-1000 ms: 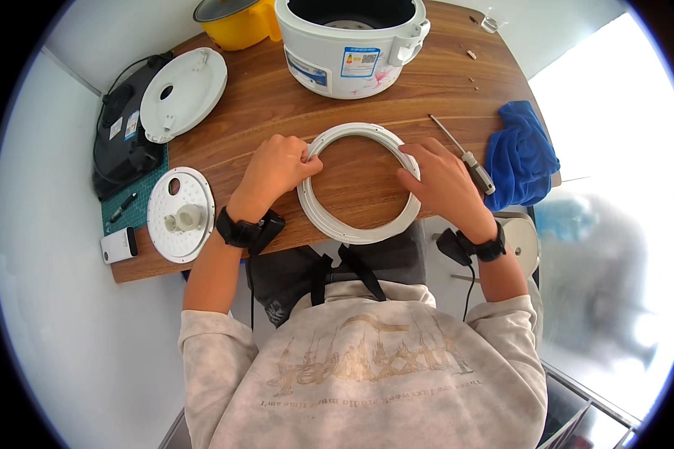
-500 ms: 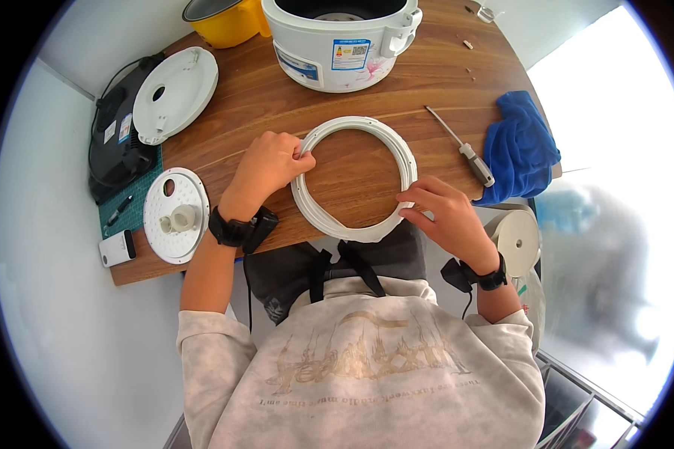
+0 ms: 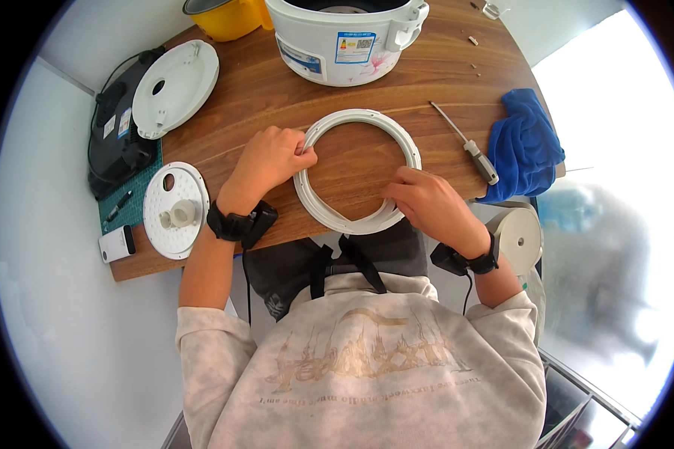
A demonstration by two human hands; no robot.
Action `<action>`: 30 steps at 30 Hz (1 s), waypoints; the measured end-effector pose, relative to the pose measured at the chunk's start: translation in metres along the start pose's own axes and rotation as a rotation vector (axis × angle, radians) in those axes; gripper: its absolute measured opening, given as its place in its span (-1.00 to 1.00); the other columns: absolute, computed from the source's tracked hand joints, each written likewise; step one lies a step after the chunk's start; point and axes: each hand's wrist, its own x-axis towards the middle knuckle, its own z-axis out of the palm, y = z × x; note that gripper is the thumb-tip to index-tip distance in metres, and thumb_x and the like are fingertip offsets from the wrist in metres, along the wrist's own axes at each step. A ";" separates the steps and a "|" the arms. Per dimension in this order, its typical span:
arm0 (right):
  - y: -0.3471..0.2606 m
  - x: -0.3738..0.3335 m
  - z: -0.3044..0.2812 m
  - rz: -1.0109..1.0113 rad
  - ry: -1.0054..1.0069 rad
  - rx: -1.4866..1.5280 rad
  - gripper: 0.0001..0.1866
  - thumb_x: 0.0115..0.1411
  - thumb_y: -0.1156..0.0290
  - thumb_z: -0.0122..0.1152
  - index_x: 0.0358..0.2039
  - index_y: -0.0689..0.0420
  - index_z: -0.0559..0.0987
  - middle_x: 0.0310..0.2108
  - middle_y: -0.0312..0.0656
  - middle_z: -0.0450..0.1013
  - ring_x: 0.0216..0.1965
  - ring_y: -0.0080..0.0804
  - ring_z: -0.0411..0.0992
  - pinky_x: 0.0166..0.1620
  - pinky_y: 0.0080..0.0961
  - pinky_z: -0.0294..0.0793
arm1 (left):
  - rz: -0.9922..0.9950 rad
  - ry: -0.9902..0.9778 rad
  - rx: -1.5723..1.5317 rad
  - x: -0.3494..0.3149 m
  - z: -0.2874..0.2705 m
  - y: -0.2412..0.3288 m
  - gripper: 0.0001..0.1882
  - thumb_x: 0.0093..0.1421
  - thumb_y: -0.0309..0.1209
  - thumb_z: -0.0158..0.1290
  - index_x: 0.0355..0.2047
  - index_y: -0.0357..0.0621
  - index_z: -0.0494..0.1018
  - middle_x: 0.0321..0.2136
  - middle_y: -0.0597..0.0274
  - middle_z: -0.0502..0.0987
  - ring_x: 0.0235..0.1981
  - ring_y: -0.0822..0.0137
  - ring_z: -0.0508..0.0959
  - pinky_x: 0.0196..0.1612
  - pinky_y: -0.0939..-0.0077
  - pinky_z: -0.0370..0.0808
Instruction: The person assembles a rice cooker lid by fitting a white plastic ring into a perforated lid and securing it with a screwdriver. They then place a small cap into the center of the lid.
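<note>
A white plastic ring [image 3: 406, 136] lies at the table's near edge, its lower rim reaching slightly over my lap. My left hand [image 3: 272, 159] is closed on the ring's left side, thumb and fingers pinched over the rim. On the lower right, my right hand [image 3: 436, 205] bends over the ring with fingertips pressed together at its inner edge. Whether those fingertips hold a part of the ring or a separate small piece is hidden. Left of my left forearm rests a round white perforated plate [image 3: 191, 179] with a hole and a pale raised fitting.
Beyond the ring stands a white rice cooker body [image 3: 367, 71], near a yellow pot [image 3: 232, 24]. A white lid shell [image 3: 191, 90] leans on a black appliance [image 3: 106, 168] at left. A screwdriver [image 3: 473, 153] lies beside a blue cloth [image 3: 520, 142] at right. Small bits [image 3: 472, 41] lie farther back.
My right hand has moved left along the ring, from its outer right side to the inner edge, and its fingers have drawn together. My left hand keeps its hold.
</note>
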 end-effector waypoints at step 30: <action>0.002 0.028 -0.014 -0.112 -0.218 0.012 -0.86 0.19 0.46 0.27 -0.21 0.10 0.59 -0.26 -0.14 0.51 -0.29 -0.02 0.56 -0.20 -0.15 0.53 | -0.095 -0.067 0.025 0.001 -0.006 0.007 -0.70 0.11 -0.28 0.19 -0.60 -0.26 0.49 -0.64 -0.11 0.52 -0.56 -0.14 0.53 -0.41 0.12 0.50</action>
